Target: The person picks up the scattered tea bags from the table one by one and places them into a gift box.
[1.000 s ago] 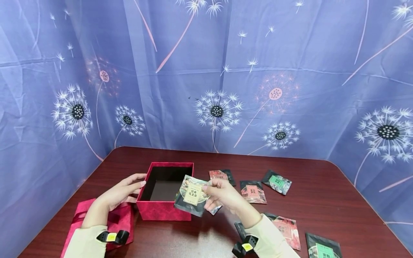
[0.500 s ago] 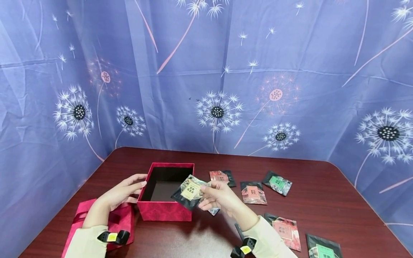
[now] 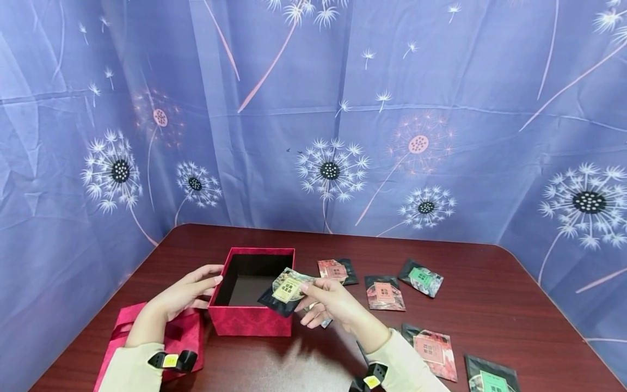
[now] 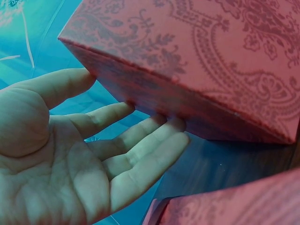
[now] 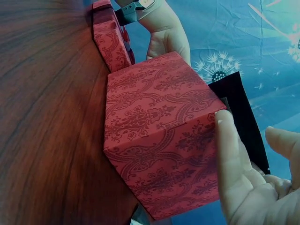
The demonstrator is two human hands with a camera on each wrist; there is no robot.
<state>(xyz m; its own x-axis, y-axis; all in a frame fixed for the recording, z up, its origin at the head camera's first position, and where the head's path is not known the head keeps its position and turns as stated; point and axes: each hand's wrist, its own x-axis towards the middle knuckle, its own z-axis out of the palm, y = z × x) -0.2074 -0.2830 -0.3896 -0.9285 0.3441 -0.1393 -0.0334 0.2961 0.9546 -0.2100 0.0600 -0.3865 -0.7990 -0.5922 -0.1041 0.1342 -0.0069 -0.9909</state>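
One tea-style packet (image 3: 284, 295), black and pictorial, with a yellow label (image 3: 288, 290) bearing Chinese characters: the upper pair reads 经典, the line beneath is too small to settle. It is tilted at the near right corner of one red box (image 3: 251, 320), damask-patterned and dark inside; whether it touches the rim cannot be told. Right hand (image 3: 333, 305): thumb and fingers pinch the packet's edge, index finger extended in the right wrist view. Left hand (image 3: 188, 291): fingers spread, nearly straight, tips against the box's left wall, grasping nothing. Red-labelled packets (image 3: 384, 293), three, on the table (image 3: 343, 375), their characters illegible; the farthest lies behind the right hand. Green-labelled packets (image 3: 421, 277), two, likewise unreadable; the nearer is cut off by the lower edge. One pale packet corner (image 3: 326, 323), mostly hidden under the right hand; one dark sliver (image 3: 362, 353) beside the right wrist, not identifiable. Red lid (image 3: 188, 335), one, ribbon-banded, partly covered by the left forearm. Black wrist devices, two, each with a yellow sticker (image 3: 170, 360), print too small to read. Blue dandelion-printed curtain (image 3: 274, 179) behind.
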